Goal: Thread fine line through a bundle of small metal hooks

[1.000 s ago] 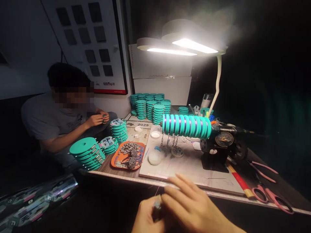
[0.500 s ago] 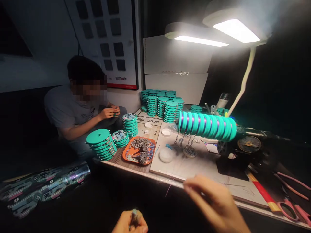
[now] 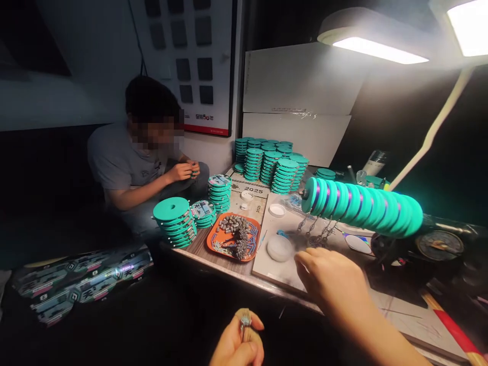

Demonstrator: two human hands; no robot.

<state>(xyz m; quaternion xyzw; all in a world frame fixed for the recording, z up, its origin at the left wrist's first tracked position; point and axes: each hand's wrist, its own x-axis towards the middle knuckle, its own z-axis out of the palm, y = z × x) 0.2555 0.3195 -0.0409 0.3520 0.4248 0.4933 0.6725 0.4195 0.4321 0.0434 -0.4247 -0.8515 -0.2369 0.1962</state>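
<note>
My left hand [image 3: 236, 343] is at the bottom centre, below the table edge. It is closed around a small bundle of thin silvery pieces [image 3: 246, 320], too small to name. My right hand [image 3: 331, 277] reaches over the pale board, fingertips bunched and pointing down. What they hold, if anything, is hidden. Just left of those fingertips stands a round translucent dish [image 3: 279, 249]. Behind the hand hang short swivel-like metal pieces [image 3: 314, 226], below a row of turquoise foam spools [image 3: 362, 206] on a spindle. An orange tray [image 3: 212, 245] of small metal parts lies farther left.
Stacks of turquoise spools [image 3: 285, 175] stand at the back, and more stacks [image 3: 173, 216] at the left edge. A co-worker [image 3: 148, 157] sits at left, hands together. A dial gauge [image 3: 440, 245] is beside the spindle. A lamp [image 3: 377, 48] hangs overhead. Printed wrapping [image 3: 95, 284] lies lower left.
My right hand has moved forward over the board, towards the dish and hanging pieces. The left hand stays low with its bundle. The whole view has swung left.
</note>
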